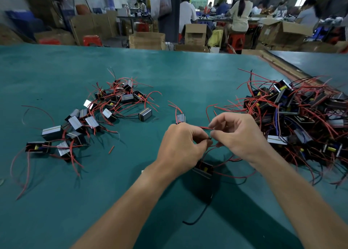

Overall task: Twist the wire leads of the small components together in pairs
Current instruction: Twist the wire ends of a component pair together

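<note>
My left hand (180, 147) and my right hand (237, 135) meet above the green table (169, 75), and each pinches the thin wire leads (209, 138) between thumb and fingertips. A red lead (204, 127) runs between the two hands. One small black component (204, 170) with a yellow part hangs or lies just below my hands. A second component (180, 118) with red leads lies just beyond my left hand.
A spread of several components with red leads (90, 120) lies on the left of the table. A dense heap of components and tangled wires (297, 120) fills the right. A loose black wire (199, 213) lies near me. People, boxes and stools stand beyond the far edge.
</note>
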Motion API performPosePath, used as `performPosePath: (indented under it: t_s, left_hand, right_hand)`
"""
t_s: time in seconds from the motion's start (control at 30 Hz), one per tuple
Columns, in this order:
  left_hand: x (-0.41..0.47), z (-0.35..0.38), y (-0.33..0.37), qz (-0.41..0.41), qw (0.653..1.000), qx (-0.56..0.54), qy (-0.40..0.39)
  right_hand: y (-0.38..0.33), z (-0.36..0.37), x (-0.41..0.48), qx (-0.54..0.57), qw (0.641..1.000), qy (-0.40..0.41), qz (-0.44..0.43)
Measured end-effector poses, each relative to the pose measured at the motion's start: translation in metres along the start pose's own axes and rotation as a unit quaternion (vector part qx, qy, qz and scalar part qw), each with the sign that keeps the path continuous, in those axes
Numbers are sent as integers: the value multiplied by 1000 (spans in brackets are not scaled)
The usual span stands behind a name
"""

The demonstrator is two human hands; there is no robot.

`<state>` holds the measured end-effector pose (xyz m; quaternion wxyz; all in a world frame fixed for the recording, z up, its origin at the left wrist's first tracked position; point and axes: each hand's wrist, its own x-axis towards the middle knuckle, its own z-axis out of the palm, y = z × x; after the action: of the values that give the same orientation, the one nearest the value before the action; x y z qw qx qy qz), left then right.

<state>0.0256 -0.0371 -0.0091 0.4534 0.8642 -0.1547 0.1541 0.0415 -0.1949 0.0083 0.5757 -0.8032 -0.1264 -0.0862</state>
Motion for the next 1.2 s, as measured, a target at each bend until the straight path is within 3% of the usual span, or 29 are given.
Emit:
performPosePath:
  t_s: [0.13,0.33,0.5,0.7,1.1,1.2]
  left_hand:
    - [2,-2,-1,-39,999,-26,-5]
    - [4,-2,-3,-105,987,-117,-45]
    - [4,-1,-3,-111,981,-149,-57]
    - [3,0,-3,-92,987,-120,-55]
    - [0,-3,0,-20,999,1,-29]
    - [1,-3,-2,-39,999,-2,-29]
  right_hand:
    - [-1,-4,0,10,1000,-2,-10]
    - [-3,-7,-3,-64,997,-28,-41]
    - [-7,-13,-4,-77,995,-58,-29]
    - [-7,-19,-4,-162,982,-75,-61]
    - [-3,-17,-4,-196,971,-118,-64]
    - [-4,-13,-4,-200,972,-109,-66]
